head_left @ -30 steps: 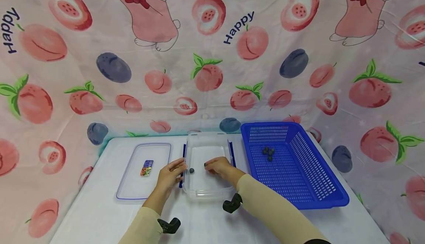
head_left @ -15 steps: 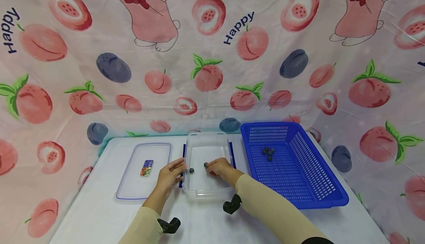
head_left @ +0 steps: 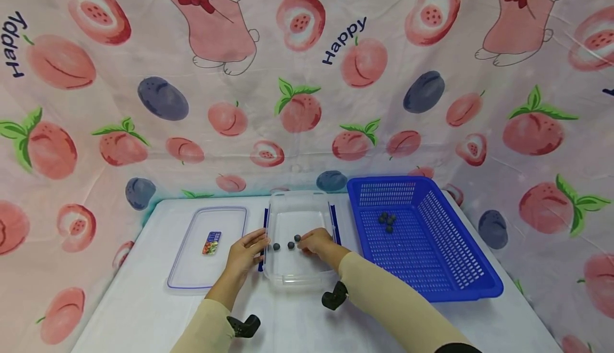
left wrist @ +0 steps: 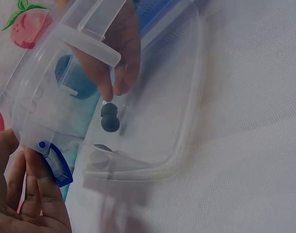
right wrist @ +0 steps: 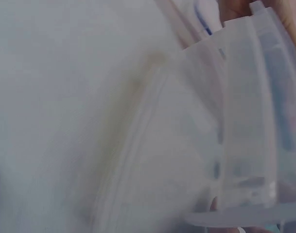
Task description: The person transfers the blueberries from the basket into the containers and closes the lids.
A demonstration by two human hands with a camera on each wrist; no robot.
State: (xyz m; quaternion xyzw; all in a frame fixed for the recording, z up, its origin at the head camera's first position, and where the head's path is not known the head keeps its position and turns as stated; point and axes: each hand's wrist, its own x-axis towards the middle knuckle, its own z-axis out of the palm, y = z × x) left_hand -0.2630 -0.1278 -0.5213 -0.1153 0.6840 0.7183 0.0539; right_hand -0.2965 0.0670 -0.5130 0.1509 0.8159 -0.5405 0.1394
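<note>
A clear plastic container (head_left: 307, 279) with blue side latches stands mid-table. Inside it lie three blueberries: one by the left wall (head_left: 276, 247), one nearer the middle (head_left: 290, 245) and one (head_left: 297, 238) right at the right fingertips. My right hand (head_left: 316, 241) reaches into the container; in the left wrist view its thumb and finger point down just beside a pair of touching berries (left wrist: 110, 124), with nothing between them. My left hand (head_left: 242, 254) touches the container's left side, its fingers extended against the blue latch (left wrist: 59, 167). The right wrist view is blurred, with the container wall (right wrist: 250, 116) filling much of it.
On the right a blue perforated basket (head_left: 431, 251) holds several more blueberries (head_left: 387, 221) toward its far left. A clear lid (head_left: 184, 278) with a blue-edged seal and a colourful label (head_left: 211, 242) lies left of the container. A fruit-print curtain (head_left: 297, 166) hangs behind the white table.
Two blueberries that were in or hidden by my right fingers now lie free on the container floor. My right fingertips have shifted slightly right; my left hand has stayed put.
</note>
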